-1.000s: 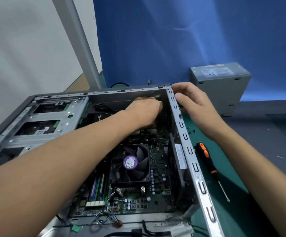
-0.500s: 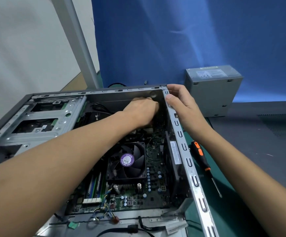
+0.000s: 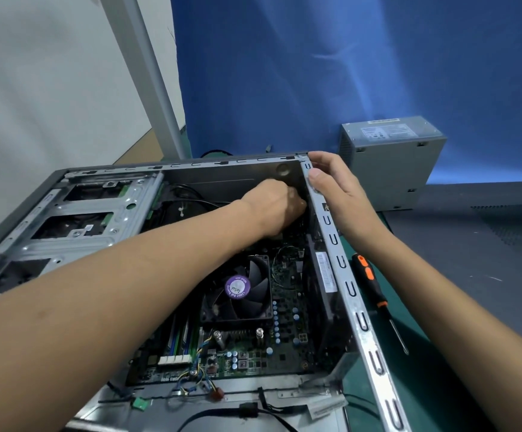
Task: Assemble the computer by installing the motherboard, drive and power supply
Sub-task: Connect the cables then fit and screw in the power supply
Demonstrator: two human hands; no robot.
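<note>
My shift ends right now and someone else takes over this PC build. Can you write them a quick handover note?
Hands: the left hand is deep in the far right corner of the case, fingers curled; what they hold is hidden. The right hand grips the case rail at that corner.
Things: the motherboard lies in the case; its screws cannot be checked. The power supply stands outside, behind the case. The screwdriver lies on the mat.
Left: fit the power supply; whether the drive cage holds a drive cannot be told.
</note>
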